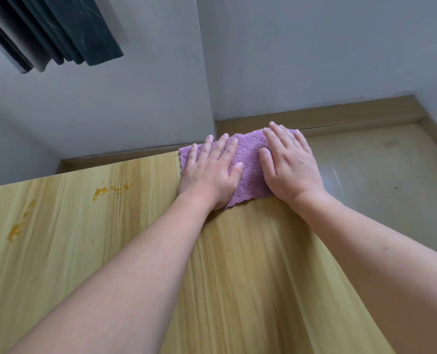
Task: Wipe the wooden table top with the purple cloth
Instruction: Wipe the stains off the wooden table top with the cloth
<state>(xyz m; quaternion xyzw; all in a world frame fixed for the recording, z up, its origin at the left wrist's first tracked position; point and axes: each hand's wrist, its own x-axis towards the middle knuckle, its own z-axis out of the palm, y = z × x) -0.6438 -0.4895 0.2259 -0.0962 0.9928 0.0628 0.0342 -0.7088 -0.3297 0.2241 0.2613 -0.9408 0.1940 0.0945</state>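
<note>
1. Pressing the cloth [248, 159] flat at the table's [110, 251] far right corner, our left hand [209, 172] and right hand [288, 164] keep fingers straight, slightly spread.
2. Soft, light, likely bunches; we'd keep palms on top.

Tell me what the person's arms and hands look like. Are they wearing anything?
Both arms are bare from the bottom of the picture up to the wrists, with no sleeves showing. The left hand and the right hand wear no gloves, rings, watch or bracelet that I can see. The fingernails are short and plain, without polish.
</note>
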